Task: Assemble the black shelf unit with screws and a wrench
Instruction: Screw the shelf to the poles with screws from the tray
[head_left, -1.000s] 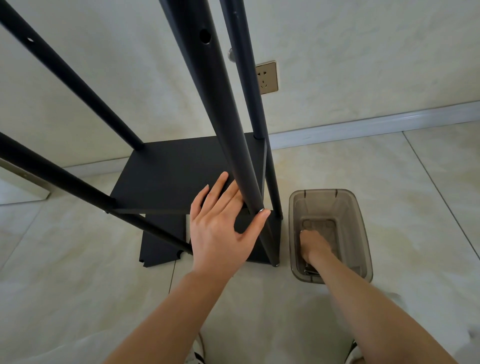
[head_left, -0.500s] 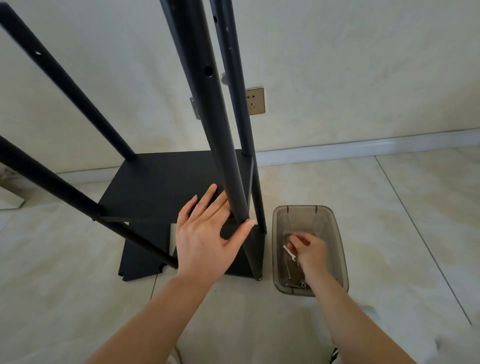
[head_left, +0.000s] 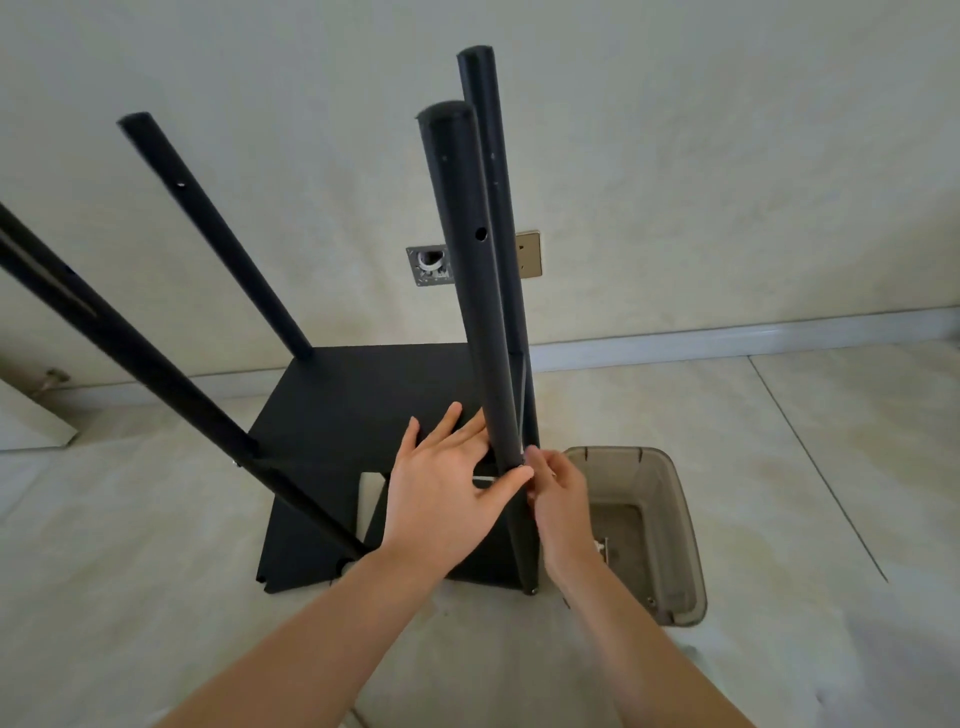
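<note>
The black shelf unit (head_left: 353, 395) stands on the tiled floor with several round posts rising from its upper board. My left hand (head_left: 441, 493) lies flat on that board with straight fingers, its thumb against the near right post (head_left: 467, 260). My right hand (head_left: 558, 499) is at the same post where it meets the board, and its curled fingers pinch a small silver piece, seemingly a screw (head_left: 531, 460), against the post. Most of that piece is hidden by the fingers. No wrench is visible.
A smoky transparent plastic bin (head_left: 680, 519) stands on the floor right of the unit, with small metal hardware (head_left: 602, 551) inside. A lower black board (head_left: 306, 545) sits beneath. On the wall behind are a socket (head_left: 530, 254) and an open wall box (head_left: 428, 265).
My right hand left the bin with a small silver piece and moved left to the near right post. My left hand stayed on the board. The view pulled back, showing the post tops.
</note>
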